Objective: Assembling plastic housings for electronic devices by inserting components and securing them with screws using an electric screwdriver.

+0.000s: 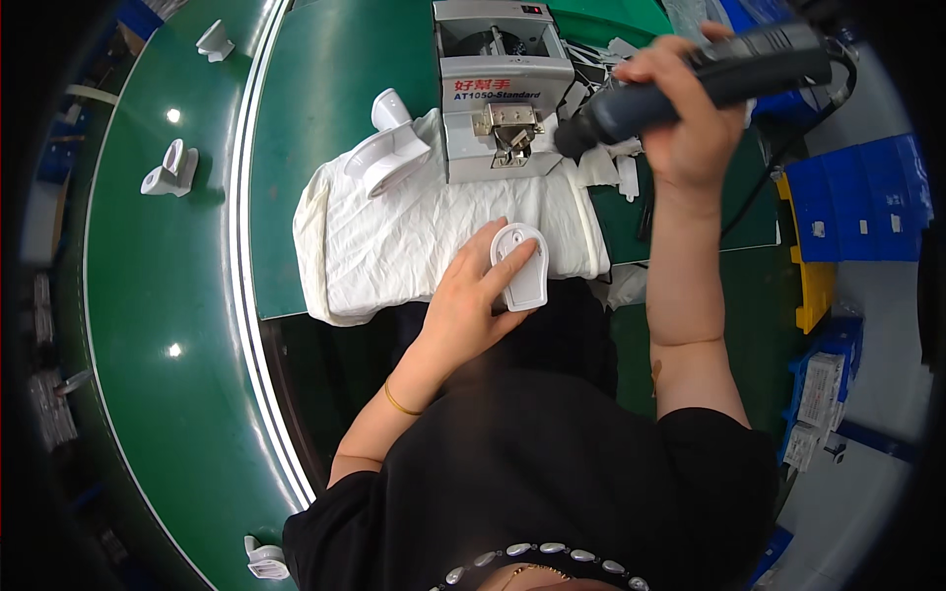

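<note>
My left hand is closed on a small white plastic part, with a finger lying across its recessed underside. The part is held over the near edge of a white cloth. Raised at the right, my right hand wraps round a black corded electric screwdriver. Its nose points down and left, close to the front of a grey screw feeder. Another white plastic piece, shaped like a miniature toilet, lies on the cloth beside the feeder.
Several similar white pieces, such as one piece, stand on a green conveyor belt at the left. Blue bins and a yellow bin are at the right. The screwdriver's black cable hangs beside the green table. Paper scraps lie near the feeder.
</note>
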`<state>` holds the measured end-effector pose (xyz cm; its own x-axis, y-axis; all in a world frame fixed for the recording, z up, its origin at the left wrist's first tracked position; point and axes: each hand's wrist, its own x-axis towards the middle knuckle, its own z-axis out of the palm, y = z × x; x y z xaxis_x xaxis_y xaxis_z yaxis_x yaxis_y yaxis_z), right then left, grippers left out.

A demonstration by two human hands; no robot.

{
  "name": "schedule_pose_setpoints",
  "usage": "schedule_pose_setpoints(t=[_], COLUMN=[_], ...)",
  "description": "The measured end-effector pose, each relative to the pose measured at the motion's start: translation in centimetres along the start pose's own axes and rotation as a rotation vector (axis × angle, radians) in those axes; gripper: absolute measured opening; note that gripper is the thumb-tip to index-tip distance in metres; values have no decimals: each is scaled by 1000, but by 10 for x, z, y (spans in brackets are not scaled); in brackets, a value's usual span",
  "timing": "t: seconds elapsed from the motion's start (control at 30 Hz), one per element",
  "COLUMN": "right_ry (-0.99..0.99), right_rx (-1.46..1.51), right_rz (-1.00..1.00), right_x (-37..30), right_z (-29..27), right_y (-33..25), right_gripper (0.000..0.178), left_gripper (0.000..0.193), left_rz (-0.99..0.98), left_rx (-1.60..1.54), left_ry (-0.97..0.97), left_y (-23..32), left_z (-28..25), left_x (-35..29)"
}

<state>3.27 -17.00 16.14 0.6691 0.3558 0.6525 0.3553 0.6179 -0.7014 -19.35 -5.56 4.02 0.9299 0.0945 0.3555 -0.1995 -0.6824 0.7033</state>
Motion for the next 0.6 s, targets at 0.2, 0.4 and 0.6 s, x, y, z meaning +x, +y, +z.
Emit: schedule_pose_setpoints(t=[0.2,0.4,0.6], right_ry=[19,-270,-41], right_rx=[-224,-708,-287], right_rz=[77,155,125], right_x=[-3,2,0], right_z=[71,100,99], right_y=[-4,-24,18], right_gripper=[58,57,40], left_gripper=[81,79,80], left_rz=[20,72,77], left_rx=[-30,-49,-55], left_ry=[72,76,71], left_y=[-12,-30,-35], left_z=[1,0,3], left_x=[-12,-15,-16])
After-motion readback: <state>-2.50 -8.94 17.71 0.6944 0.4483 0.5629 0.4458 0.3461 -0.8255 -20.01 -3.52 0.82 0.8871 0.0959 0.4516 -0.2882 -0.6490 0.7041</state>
